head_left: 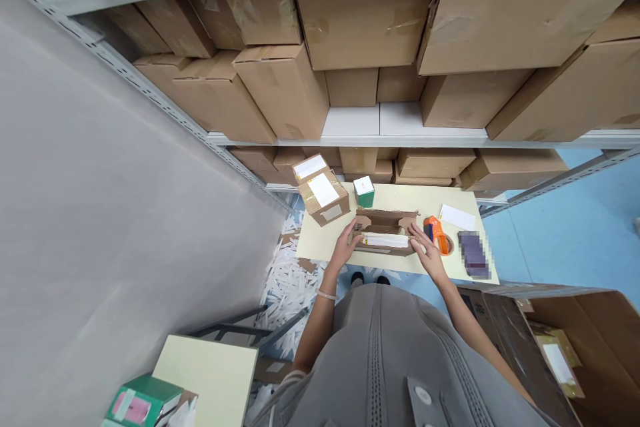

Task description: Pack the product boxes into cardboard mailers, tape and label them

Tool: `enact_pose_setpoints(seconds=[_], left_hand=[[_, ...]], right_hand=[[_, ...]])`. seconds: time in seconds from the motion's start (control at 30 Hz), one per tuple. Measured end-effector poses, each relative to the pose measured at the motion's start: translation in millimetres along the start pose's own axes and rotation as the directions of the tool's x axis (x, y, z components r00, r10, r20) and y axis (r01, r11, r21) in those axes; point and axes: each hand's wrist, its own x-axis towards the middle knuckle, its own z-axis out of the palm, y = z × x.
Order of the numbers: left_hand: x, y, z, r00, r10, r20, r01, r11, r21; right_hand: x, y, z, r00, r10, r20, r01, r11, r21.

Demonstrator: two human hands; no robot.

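An open cardboard box sits near the front edge of the pale table, its flaps raised and a white strip along its near side. My left hand grips the box's left end, with the thumb towards the strip. At the opposite end my right hand holds the box's right side, fingers along the flap. Just behind the box stands a small green and white carton. An orange tape dispenser lies close to my right hand. The box's bottom is mostly hidden.
A taped cardboard box with white labels occupies the table's back left. At right lie a white paper and a pixelated dark object. Shelves of cartons rise behind. Paper scraps cover the floor at left; a large open carton stands at right.
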Motion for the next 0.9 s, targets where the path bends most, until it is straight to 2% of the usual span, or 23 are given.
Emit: enact_pose_setpoints(seconds=[0.1,0.23,0.37,0.43,0.5,0.57,0.67,0.77,0.9], left_hand=[[3,-6,3,0.997,0.013,-0.082,-0.016,0.999,-0.028],[10,-15,6,0.987,0.041,-0.157,-0.037,0.999,0.026],[16,-9,5,0.99,0.025,-0.136,0.01,0.968,0.25],[19,2,2,0.993,0.033,-0.117,0.021,0.902,0.43],[24,16,0,0.994,0.077,-0.082,-0.012,0.794,0.608],[31,30,-2,0.991,0.137,0.007,-0.096,0.66,0.745],[40,44,-3,0.971,0.176,0.159,-0.228,0.503,0.834],[42,47,-2,0.965,0.189,0.185,-0.251,0.438,0.863],[30,36,0,0.957,0.228,0.18,-0.259,0.393,0.882]], right_hand=[[1,4,2,0.997,-0.033,-0.072,0.032,0.999,-0.021],[3,12,6,0.985,-0.075,-0.155,0.067,0.996,-0.053],[9,17,4,0.982,-0.087,-0.167,0.057,0.983,-0.177],[15,15,-1,0.987,-0.083,-0.14,0.04,0.956,-0.29],[23,10,-8,0.992,-0.09,-0.084,0.047,0.91,-0.412],[32,5,-15,0.995,-0.101,-0.014,0.08,0.859,-0.506],[41,-2,-21,0.99,-0.121,0.073,0.141,0.825,-0.547],[42,-5,-20,0.986,-0.146,0.082,0.167,0.818,-0.55],[27,-4,-10,0.983,-0.181,0.039,0.171,0.802,-0.572]])
